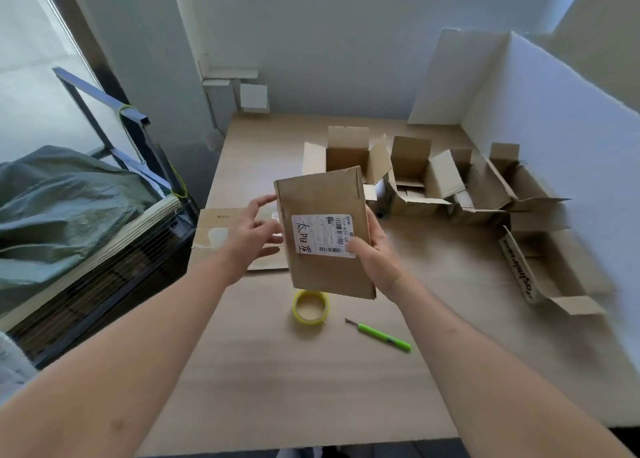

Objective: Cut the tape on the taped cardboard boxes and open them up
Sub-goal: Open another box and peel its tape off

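Cardboard fills most of your view: your right hand [372, 250] grips a flat brown box [325, 236] by its right edge, thumb lying across the corner of the white shipping label [323, 234], and holds it tilted above the wooden table [311, 381]. The label carries barcodes and dark handwritten characters. Your left hand [251, 236] hovers just beside the box's left edge with its fingers spread and relaxed, gripping nothing; whether the fingertips touch the cardboard you cannot tell from this angle.

Under your left hand a second, flatter taped box [221, 229] lies at the table's left edge, a pale strip of tape across its top. Just below the held box sits a roll of yellow tape [311, 307], lying flat on the table. Near it, to the right, a green utility knife [381, 334] lies on the tabletop with its blade end pointing up-left, apart from both of your hands.

Toward the back and right of the table stand several opened boxes [412, 177], flaps raised or splayed, and one more opened box [540, 267] with printed lettering on its side sits by the white partition [554, 118]. Off the table's left side a dark metal cart [114, 250] holds a grey-green cover [65, 198].
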A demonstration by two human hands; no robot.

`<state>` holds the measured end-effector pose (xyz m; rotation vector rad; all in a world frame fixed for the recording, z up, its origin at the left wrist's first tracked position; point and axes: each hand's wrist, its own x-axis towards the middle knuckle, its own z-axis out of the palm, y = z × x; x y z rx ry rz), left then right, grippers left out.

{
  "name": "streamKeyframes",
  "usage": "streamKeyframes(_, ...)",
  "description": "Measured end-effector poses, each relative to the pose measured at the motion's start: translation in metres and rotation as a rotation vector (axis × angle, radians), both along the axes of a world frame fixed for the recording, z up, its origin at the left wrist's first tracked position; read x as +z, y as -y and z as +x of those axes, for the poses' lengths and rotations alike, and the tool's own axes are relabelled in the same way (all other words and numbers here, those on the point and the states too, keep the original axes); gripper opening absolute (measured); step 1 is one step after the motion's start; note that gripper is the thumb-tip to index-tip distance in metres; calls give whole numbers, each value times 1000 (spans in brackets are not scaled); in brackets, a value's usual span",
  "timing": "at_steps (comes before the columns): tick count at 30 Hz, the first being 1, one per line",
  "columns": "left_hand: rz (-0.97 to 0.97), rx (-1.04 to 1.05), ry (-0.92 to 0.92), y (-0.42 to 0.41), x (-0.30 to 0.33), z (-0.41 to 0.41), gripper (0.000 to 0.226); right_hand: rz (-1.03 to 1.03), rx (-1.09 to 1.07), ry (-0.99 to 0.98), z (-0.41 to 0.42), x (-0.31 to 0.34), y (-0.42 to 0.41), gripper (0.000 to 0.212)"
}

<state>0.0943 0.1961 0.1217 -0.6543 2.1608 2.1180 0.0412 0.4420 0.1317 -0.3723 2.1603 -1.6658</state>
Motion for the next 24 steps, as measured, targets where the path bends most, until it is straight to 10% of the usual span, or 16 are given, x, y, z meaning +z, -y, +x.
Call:
streamKeyframes(17, -57, -34, 165, -126, 8, -35, 157, -219, -81, 167, -7, 24, -130, 56)
streamKeyframes(24, 40, 107, 71, -210, -11, -65, 133, -45, 48, 66, -55, -7, -224, 58)
